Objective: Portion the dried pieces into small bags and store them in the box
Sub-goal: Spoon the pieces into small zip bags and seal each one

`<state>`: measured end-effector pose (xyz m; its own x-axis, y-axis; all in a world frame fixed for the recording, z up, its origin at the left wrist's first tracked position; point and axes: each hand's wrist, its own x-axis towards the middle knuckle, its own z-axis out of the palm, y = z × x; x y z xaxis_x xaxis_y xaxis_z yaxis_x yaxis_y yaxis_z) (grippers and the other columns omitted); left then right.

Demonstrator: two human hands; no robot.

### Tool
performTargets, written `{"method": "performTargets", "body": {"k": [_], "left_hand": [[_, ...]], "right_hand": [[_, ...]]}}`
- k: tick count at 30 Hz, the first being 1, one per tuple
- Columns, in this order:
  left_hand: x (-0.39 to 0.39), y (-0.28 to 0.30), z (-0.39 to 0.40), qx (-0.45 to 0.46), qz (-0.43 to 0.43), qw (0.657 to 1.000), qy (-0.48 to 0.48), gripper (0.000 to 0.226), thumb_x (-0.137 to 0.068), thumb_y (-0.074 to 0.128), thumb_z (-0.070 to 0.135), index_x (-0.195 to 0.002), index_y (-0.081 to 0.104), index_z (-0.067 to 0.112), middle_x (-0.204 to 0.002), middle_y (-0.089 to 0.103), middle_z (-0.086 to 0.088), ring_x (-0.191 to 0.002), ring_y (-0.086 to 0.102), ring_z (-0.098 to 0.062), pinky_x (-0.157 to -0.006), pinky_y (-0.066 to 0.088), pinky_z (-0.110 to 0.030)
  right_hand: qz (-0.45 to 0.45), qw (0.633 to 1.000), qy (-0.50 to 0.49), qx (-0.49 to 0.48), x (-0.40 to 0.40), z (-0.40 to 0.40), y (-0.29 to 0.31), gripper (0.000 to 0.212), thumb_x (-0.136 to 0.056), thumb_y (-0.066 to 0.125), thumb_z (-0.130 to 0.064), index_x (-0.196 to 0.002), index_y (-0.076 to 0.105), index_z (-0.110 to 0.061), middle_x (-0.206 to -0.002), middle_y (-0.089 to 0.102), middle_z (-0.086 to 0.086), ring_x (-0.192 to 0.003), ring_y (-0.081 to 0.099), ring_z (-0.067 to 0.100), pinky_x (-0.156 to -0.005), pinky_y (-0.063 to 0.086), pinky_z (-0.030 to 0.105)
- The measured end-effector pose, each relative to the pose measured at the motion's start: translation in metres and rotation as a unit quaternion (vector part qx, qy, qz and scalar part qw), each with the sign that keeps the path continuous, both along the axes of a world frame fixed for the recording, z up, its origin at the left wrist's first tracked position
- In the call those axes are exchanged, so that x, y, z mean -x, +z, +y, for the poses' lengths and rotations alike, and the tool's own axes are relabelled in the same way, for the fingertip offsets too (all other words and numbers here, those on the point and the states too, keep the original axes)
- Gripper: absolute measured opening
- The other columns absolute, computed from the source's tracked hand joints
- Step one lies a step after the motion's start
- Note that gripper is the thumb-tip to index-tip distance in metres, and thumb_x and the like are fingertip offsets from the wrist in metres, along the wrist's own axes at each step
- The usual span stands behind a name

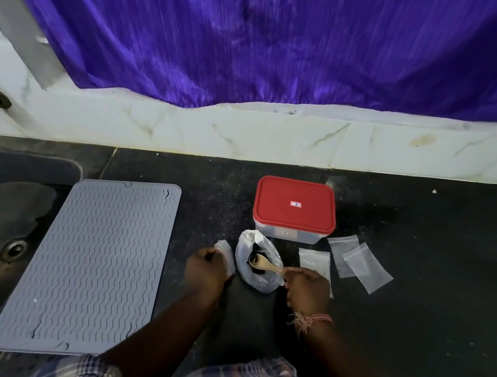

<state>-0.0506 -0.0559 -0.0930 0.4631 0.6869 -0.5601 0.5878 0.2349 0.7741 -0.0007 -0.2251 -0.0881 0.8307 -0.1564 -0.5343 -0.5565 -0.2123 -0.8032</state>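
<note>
Right hand (306, 287) has its fingers pinched on the handle of a wooden spoon (264, 263), bowl end down in the dark dried pieces (255, 257) inside an open plastic bag (258, 262) on the black bench (415, 305). Left hand (207, 266) grips a small clear bag (226, 253) just left of it. The box (294, 210), red lid on, sits right behind, with three more small bags (354, 262) lying flat to the right.

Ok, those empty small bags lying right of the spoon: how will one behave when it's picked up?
The small bags look like thin clear film lying flat on the counter, so one will probably be very light and floppy. Flat on the surface, an edge may be hard to pinch. Two overlap, so lifting one could drag the other.
</note>
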Motion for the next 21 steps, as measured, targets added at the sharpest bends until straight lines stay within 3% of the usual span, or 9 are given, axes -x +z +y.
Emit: {"method": "performTargets", "body": {"k": [4,7,10,13,15,18,21], "left_hand": [[0.003,0.015,0.005,-0.062,-0.011,0.998,-0.020,0.016,-0.098,0.065,0.025,-0.103,0.079,0.019,-0.088,0.076,0.000,-0.084,0.072,-0.017,-0.084,0.060,-0.038],[0.003,0.021,0.008,-0.077,-0.040,0.994,-0.067,0.015,-0.098,0.066,0.026,-0.092,0.080,0.025,-0.082,0.077,0.004,-0.078,0.073,-0.012,-0.073,0.058,-0.030],[-0.001,0.020,0.008,-0.099,-0.039,0.988,-0.109,0.016,-0.098,0.066,0.024,-0.095,0.082,0.020,-0.083,0.079,0.001,-0.080,0.075,-0.016,-0.083,0.062,-0.041],[-0.005,0.024,0.005,-0.120,-0.044,0.983,-0.134,0.018,-0.096,0.066,0.022,-0.088,0.082,0.021,-0.080,0.079,0.001,-0.080,0.076,-0.017,-0.082,0.062,-0.041],[-0.005,0.027,0.004,-0.125,-0.054,0.980,-0.145,0.020,-0.096,0.066,0.023,-0.084,0.082,0.021,-0.077,0.078,0.003,-0.080,0.076,-0.016,-0.079,0.061,-0.038],[-0.005,0.029,0.002,-0.120,-0.068,0.978,-0.154,0.022,-0.098,0.064,0.025,-0.088,0.083,0.025,-0.076,0.078,0.006,-0.078,0.076,-0.013,-0.080,0.063,-0.040],[-0.004,0.028,0.001,-0.128,-0.072,0.978,-0.149,0.019,-0.097,0.064,0.021,-0.093,0.082,0.026,-0.073,0.077,0.007,-0.076,0.076,-0.014,-0.080,0.063,-0.042]], "right_hand": [[0.000,0.999,-0.019,-0.043,0.001,-0.004,0.010,0.017,-0.080,0.066,-0.005,-0.070,0.078,-0.013,-0.058,0.064,0.003,-0.058,0.054,0.020,-0.062,0.044,0.033],[-0.024,0.997,-0.021,-0.069,0.001,-0.006,0.026,0.014,-0.080,0.066,-0.004,-0.075,0.078,-0.010,-0.057,0.065,0.002,-0.056,0.054,0.017,-0.058,0.042,0.031],[-0.080,0.995,0.014,-0.056,-0.001,0.002,0.040,0.017,-0.080,0.069,-0.008,-0.071,0.079,-0.017,-0.059,0.067,0.003,-0.058,0.058,0.018,-0.060,0.045,0.031],[-0.125,0.991,0.051,-0.021,0.001,0.011,0.045,0.018,-0.082,0.070,-0.010,-0.071,0.078,-0.021,-0.064,0.071,-0.003,-0.067,0.065,0.017,-0.068,0.053,0.032],[-0.148,0.986,0.080,0.001,0.004,0.016,0.043,0.018,-0.083,0.070,-0.011,-0.072,0.077,-0.024,-0.067,0.072,-0.007,-0.070,0.067,0.009,-0.071,0.053,0.026],[-0.189,0.975,0.112,0.040,0.009,0.020,0.041,0.021,-0.085,0.069,-0.009,-0.074,0.074,-0.027,-0.070,0.072,-0.012,-0.070,0.065,-0.005,-0.063,0.045,0.007],[-0.234,0.957,0.138,0.097,0.013,0.024,0.041,0.017,-0.086,0.069,-0.010,-0.079,0.077,-0.023,-0.074,0.072,-0.012,-0.070,0.064,-0.006,-0.063,0.043,0.003]]}}
